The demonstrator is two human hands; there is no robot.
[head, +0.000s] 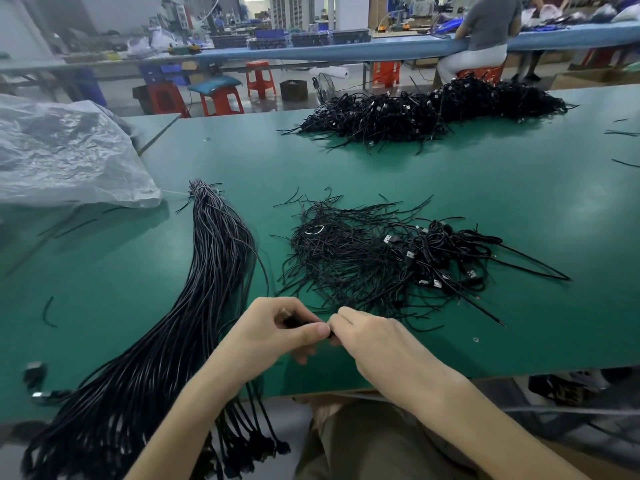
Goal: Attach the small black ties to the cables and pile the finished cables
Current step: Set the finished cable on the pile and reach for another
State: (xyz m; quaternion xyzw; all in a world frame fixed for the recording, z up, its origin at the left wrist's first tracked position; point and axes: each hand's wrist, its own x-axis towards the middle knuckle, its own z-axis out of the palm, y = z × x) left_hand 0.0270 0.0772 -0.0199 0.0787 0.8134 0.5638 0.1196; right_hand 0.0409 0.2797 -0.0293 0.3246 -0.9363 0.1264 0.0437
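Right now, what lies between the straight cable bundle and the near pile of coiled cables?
A loose heap of black ties on the table, shown in head view.

Table [381,174] is plain green all over. All 3 heaps are black: the cable bundle [194,323] near left, the ties [339,258] in the middle, the cable pile [433,109] far right. Plugs [391,239] beside the ties are silver. Plastic sheet [62,150] far left is cloudy white, stools [221,98] behind orange-red.

workshop with a long green table [346,168]
orange stools [260,81] at 12 o'clock; blue bench [346,51] beyond, seated person [485,29] at 1 o'clock
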